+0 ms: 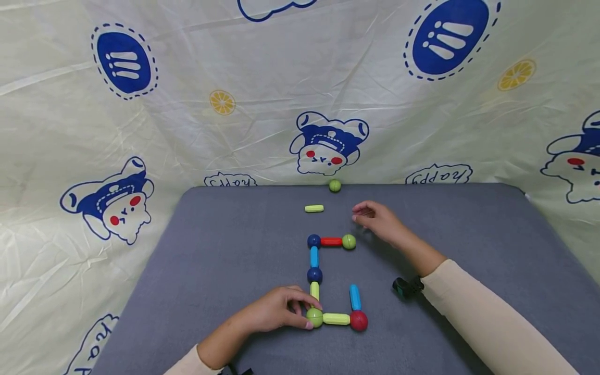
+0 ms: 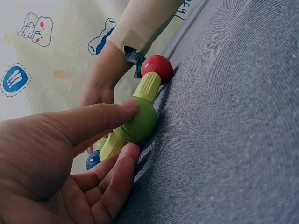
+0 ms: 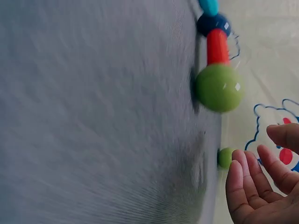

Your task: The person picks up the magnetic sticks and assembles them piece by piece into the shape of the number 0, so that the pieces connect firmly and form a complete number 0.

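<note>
My left hand [image 1: 281,311] pinches a green ball [image 2: 142,122] between thumb and fingers, at the near left corner of a chain of balls and rods. From that ball a yellow-green rod [image 1: 336,319] leads right to a red ball [image 1: 359,321], which bears an upward-pointing blue rod [image 1: 355,298]. Another yellow-green rod, partly behind the fingers, leads away to a dark blue ball [image 1: 314,275]. Beyond it come a blue rod [image 1: 314,257], a second dark blue ball [image 1: 314,240], a red rod [image 1: 331,241] and a green end ball [image 1: 349,241]. Above the table, my right hand [image 1: 377,221] holds nothing, fingers loosely bent.
A loose yellow-green rod [image 1: 314,208] lies toward the back of the grey table [image 1: 225,250]. Behind it, a loose green ball [image 1: 335,185] sits at the far edge. A printed cloth [image 1: 262,140] hangs behind the table.
</note>
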Tool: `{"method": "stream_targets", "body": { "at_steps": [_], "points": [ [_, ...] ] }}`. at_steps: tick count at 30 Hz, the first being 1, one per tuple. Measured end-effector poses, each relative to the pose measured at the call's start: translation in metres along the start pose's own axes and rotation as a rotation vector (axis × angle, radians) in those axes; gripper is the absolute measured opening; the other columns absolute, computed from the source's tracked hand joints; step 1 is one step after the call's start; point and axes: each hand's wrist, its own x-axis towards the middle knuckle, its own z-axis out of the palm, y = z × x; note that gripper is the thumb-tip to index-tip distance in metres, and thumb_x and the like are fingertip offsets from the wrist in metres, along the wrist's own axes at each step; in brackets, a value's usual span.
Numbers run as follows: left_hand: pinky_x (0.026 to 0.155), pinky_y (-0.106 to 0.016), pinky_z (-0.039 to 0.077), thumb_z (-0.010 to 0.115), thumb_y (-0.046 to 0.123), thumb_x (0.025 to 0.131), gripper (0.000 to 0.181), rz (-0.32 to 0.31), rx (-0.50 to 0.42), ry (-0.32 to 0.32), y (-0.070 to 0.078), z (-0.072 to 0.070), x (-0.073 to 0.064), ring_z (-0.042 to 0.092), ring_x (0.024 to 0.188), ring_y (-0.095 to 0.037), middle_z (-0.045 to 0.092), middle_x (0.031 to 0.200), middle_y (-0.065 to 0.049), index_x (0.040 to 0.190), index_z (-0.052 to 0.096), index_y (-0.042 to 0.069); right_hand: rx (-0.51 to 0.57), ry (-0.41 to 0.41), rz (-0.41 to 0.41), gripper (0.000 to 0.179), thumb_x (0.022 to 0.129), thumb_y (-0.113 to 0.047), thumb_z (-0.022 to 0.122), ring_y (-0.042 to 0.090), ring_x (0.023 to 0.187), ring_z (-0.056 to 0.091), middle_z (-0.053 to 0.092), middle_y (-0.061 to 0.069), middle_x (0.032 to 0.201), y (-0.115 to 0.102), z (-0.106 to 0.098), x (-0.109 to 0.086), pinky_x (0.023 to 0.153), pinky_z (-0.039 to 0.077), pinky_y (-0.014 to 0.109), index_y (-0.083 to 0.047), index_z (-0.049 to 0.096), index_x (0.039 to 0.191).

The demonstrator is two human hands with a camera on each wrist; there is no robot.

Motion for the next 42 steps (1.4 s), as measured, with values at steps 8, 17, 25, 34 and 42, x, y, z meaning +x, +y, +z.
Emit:
{"method": "stream_targets", "body": {
  "at_steps": [8,17,25,34,42],
  "points": [
    [0.069,-0.018,0.049,0.084,0.017,0.083,0.03,0.015,0.002,0.004,-0.002,-0.001,0.0,0.06,0.08,-0.003,0.063,0.095,0.009,0.111,0.078,0.025,-0.065,-0.011,0.023,0.038,0.102,-0.018,0.06,0.034,0.114,0.062,0.062,0.022,0.13,-0.003,0.001,0.032,0.091,0.054,0.046,0.001,0.056,0.134],
    [0.071,-0.018,0.05,0.084,0.017,0.083,0.03,0.02,0.006,0.001,-0.003,-0.001,0.0,0.06,0.079,-0.002,0.063,0.095,0.009,0.111,0.078,0.025,-0.115,-0.025,0.057,0.049,0.101,-0.022,0.061,0.04,0.131,0.054,0.055,0.022,0.142,-0.002,-0.001,0.066,0.102,0.05,0.053,-0.007,0.049,0.146],
    [0.07,-0.018,0.049,0.084,0.016,0.083,0.03,0.012,-0.006,-0.001,-0.002,-0.001,0.001,0.059,0.079,-0.003,0.063,0.094,0.007,0.111,0.078,0.025,-0.15,-0.044,0.08,0.052,0.102,-0.024,0.061,0.041,0.135,0.05,0.05,0.02,0.148,-0.003,-0.004,0.088,0.106,0.047,0.055,-0.013,0.046,0.15],
    [0.07,-0.018,0.049,0.084,0.016,0.083,0.03,0.004,-0.011,-0.005,-0.003,-0.002,0.0,0.06,0.079,-0.002,0.063,0.095,0.007,0.111,0.078,0.025,-0.151,-0.061,0.085,0.052,0.102,-0.024,0.06,0.037,0.126,0.055,0.045,0.018,0.153,-0.005,-0.001,0.105,0.101,0.05,0.05,-0.018,0.044,0.152],
    [0.07,-0.017,0.049,0.083,0.014,0.083,0.031,0.015,-0.02,-0.005,-0.004,-0.002,0.001,0.059,0.078,-0.002,0.063,0.094,0.006,0.112,0.078,0.023,-0.127,-0.064,0.07,0.048,0.103,-0.021,0.058,0.033,0.121,0.054,0.046,0.018,0.153,-0.006,0.0,0.114,0.092,0.052,0.04,-0.016,0.047,0.15]
  ]
}}
